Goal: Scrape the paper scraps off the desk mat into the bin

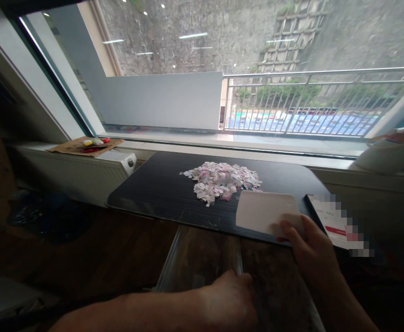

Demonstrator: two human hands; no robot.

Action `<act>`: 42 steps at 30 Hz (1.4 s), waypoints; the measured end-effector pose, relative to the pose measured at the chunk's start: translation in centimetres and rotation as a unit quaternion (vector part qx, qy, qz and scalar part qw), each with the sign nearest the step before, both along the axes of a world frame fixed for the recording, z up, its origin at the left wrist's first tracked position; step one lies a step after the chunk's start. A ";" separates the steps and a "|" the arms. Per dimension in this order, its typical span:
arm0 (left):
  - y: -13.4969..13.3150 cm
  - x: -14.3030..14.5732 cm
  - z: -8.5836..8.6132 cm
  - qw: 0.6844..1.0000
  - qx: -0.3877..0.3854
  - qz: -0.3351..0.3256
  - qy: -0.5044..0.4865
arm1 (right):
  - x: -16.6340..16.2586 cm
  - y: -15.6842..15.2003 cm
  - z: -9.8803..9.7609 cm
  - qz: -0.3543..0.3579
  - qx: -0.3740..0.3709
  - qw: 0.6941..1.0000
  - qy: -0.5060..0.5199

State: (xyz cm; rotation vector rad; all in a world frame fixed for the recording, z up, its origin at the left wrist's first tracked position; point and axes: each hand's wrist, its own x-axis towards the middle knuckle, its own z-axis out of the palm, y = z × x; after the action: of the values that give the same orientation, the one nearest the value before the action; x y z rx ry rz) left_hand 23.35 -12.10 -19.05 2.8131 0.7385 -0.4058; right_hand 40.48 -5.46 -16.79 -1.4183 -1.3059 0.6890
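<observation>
My right hand point(309, 242) grips a white, flat scraper point(262, 210) by its right end, thumb on top. The scraper is over the front right of the black table point(160, 193), just to the right of a heap of small torn paper scraps point(222, 180). Below the front edge of the table, my left hand point(234, 293) is closed at the side of a see-through plastic container point(205, 253). Its fingers are partly hidden and dark. Whether the container is a bag or a box, I cannot tell.
A tray or box with a white and red printed face point(333, 226), partly blurred out, lies at the table's right end. To the left is a radiator point(80, 170) bearing brown paper point(67, 146) with small colourful items. A large window rises behind.
</observation>
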 end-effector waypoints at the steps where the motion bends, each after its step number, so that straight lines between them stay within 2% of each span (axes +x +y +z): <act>1: -0.1 -0.2 -0.2 1.000 0.001 0.002 -0.001 | 0.1 0.1 0.3 -0.015 0.005 1.000 0.000; 6: -0.3 -2.3 0.4 0.999 0.026 0.020 -0.018 | 0.7 1.7 0.9 -0.060 0.030 0.997 -0.034; 12: -0.2 -4.6 2.3 0.998 0.021 0.062 -0.005 | -2.0 5.2 0.4 0.008 0.088 0.993 -0.074; 17: -0.2 -5.3 2.1 0.998 0.022 0.064 -0.001 | -4.2 6.5 -0.2 0.028 0.087 0.992 -0.091; 24: -0.1 -5.0 1.8 0.998 0.009 0.067 -0.009 | -2.4 5.5 0.3 0.016 0.099 0.988 -0.115; 32: -0.3 -4.9 1.9 0.996 0.017 0.082 0.003 | -3.9 6.9 -0.4 0.030 0.093 0.990 -0.101; 35: -0.3 -5.0 1.8 0.997 0.010 0.076 -0.002 | -2.8 6.5 -0.2 0.020 0.101 0.989 -0.110; 40: -0.4 -5.0 1.6 0.995 0.010 0.096 -0.019 | 0.7 6.2 -0.2 -0.074 0.106 0.980 -0.149; 42: -0.4 -5.0 1.6 0.995 0.010 0.102 -0.016 | 1.5 6.1 -0.6 -0.078 0.101 0.978 -0.162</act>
State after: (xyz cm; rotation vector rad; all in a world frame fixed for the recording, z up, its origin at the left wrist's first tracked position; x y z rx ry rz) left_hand 18.36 -12.50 -17.47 2.7191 1.0150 -0.3200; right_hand 41.98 0.62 -17.41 -1.4868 -1.4503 0.2163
